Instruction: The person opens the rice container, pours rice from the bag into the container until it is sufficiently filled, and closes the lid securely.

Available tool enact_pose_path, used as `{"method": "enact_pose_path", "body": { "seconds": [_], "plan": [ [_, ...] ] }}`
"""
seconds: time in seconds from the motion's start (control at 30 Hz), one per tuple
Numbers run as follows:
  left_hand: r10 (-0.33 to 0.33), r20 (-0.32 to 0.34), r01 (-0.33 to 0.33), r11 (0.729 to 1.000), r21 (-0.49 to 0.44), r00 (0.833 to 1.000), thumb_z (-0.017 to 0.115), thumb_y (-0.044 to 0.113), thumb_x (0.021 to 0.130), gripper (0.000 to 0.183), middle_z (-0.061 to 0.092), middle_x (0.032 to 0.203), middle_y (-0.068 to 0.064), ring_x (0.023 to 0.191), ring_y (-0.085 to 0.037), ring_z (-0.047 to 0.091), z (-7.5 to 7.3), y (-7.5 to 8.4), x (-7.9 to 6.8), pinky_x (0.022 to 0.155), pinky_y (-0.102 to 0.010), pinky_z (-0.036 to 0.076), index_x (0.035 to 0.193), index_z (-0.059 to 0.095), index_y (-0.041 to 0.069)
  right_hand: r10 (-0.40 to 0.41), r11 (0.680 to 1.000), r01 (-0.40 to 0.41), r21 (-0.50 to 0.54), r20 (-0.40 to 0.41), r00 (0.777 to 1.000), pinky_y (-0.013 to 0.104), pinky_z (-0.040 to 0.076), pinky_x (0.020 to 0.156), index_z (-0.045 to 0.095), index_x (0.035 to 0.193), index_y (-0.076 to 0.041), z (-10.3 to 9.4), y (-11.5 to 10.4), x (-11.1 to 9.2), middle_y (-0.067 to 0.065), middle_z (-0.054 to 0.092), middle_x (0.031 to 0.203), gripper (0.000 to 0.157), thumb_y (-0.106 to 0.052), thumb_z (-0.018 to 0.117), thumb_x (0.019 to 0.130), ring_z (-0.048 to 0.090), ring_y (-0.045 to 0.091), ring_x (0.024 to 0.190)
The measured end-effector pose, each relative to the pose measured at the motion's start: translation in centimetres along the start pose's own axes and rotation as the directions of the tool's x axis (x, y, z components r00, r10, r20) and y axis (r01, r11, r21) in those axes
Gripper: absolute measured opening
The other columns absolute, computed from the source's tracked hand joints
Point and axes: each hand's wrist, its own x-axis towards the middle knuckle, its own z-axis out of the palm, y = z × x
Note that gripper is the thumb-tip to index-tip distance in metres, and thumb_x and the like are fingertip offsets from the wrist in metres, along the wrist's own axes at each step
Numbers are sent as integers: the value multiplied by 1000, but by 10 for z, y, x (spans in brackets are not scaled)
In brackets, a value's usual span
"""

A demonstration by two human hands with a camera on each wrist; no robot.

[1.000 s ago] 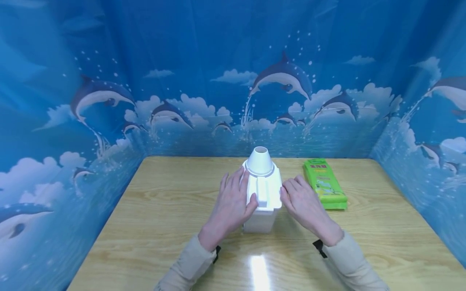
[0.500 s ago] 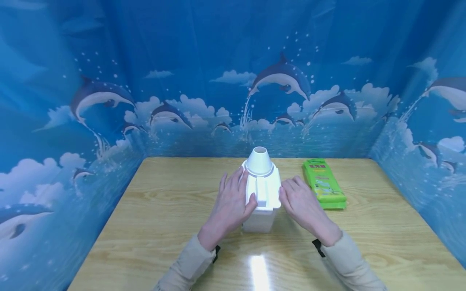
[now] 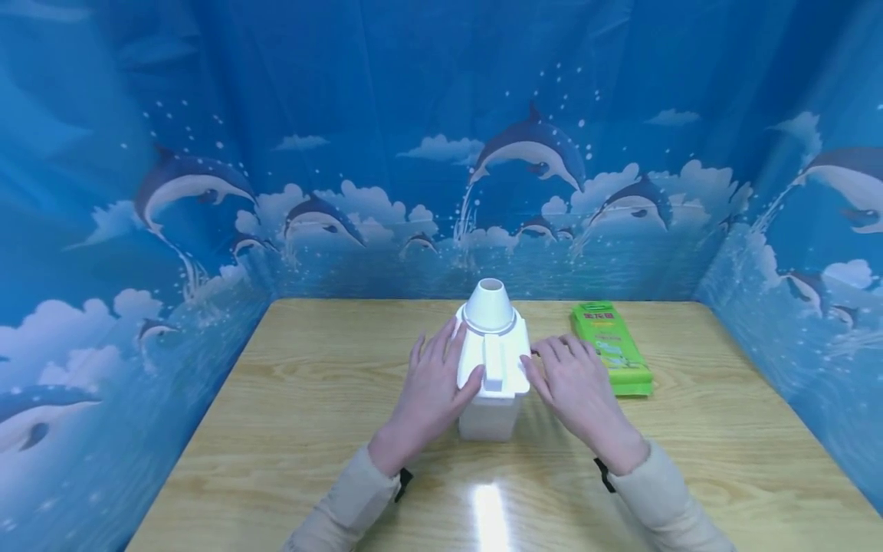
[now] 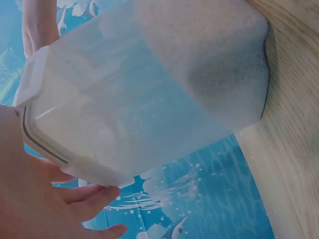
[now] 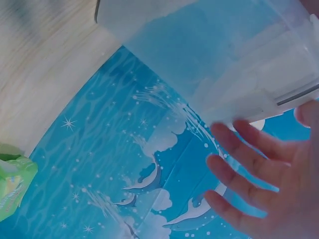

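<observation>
A tall translucent storage container (image 3: 487,422) stands upright mid-table, its lower part filled with pale grains. Its white lid (image 3: 510,360) is on, bearing a raised handle bar and a white cone-shaped cup (image 3: 490,307). My left hand (image 3: 432,383) lies along the lid's left side, thumb near the handle bar. In the left wrist view its fingers (image 4: 94,196) extend beside a side latch (image 4: 97,172). My right hand (image 3: 576,383) is at the lid's right edge. In the right wrist view its fingers (image 5: 244,169) are loosely spread by the container, gripping nothing.
A green packet (image 3: 614,349) with printing lies on the wooden table (image 3: 310,399), right of the container and just beyond my right hand. A blue dolphin-print curtain (image 3: 372,138) encloses the table at the back and sides.
My right hand's fingers have loosened and spread at the lid's right edge, where they were more curled before. My left hand has shifted slightly left. The container and packet have stayed in place.
</observation>
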Motion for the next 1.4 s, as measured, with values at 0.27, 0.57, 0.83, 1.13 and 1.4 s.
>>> {"method": "enact_pose_path", "body": {
  "seconds": [0.27, 0.57, 0.83, 1.13, 1.4],
  "plan": [
    [59, -26, -59, 998, 4, 998, 40, 57, 104, 69, 38, 160, -15, 144, -33, 40, -7, -5, -9, 119, -64, 23, 155, 41, 10, -42, 995, 46, 83, -48, 998, 53, 53, 89, 66, 123, -6, -7, -5, -8, 16, 66, 120, 58, -52, 36, 107, 63, 37, 108],
    [129, 18, -130, 988, 78, 991, 54, 64, 96, 80, 33, 162, -16, 143, -36, 40, -11, -10, -18, 119, -64, 22, 157, 38, 13, -93, 989, 99, 110, -60, 994, 56, 53, 90, 63, 131, -7, -12, -11, -17, 14, 63, 132, 73, -68, 37, 100, 62, 35, 112],
    [132, 28, -133, 987, 86, 991, 56, 61, 96, 80, 31, 163, -16, 144, -35, 40, -11, -9, -17, 118, -64, 22, 157, 36, 14, -102, 989, 108, 100, -66, 993, 56, 53, 89, 63, 131, -6, -10, -11, -16, 15, 62, 132, 75, -69, 37, 99, 62, 36, 111],
    [106, 83, -112, 990, 83, 991, 52, 58, 100, 79, 27, 164, -18, 143, -37, 40, -15, -6, -4, 118, -67, 22, 159, 31, 10, -88, 989, 92, 111, -47, 995, 57, 54, 88, 61, 135, -6, -6, -5, -8, 17, 61, 134, 73, -66, 40, 100, 62, 38, 111],
    [55, 100, -61, 996, 62, 993, 51, 54, 101, 77, 24, 165, -18, 143, -39, 40, -9, -11, 12, 118, -67, 21, 159, 30, 8, -61, 993, 62, 100, -8, 998, 56, 55, 87, 60, 138, -7, 4, 2, 4, 16, 60, 136, 67, -61, 51, 99, 62, 39, 113]
  ]
}}
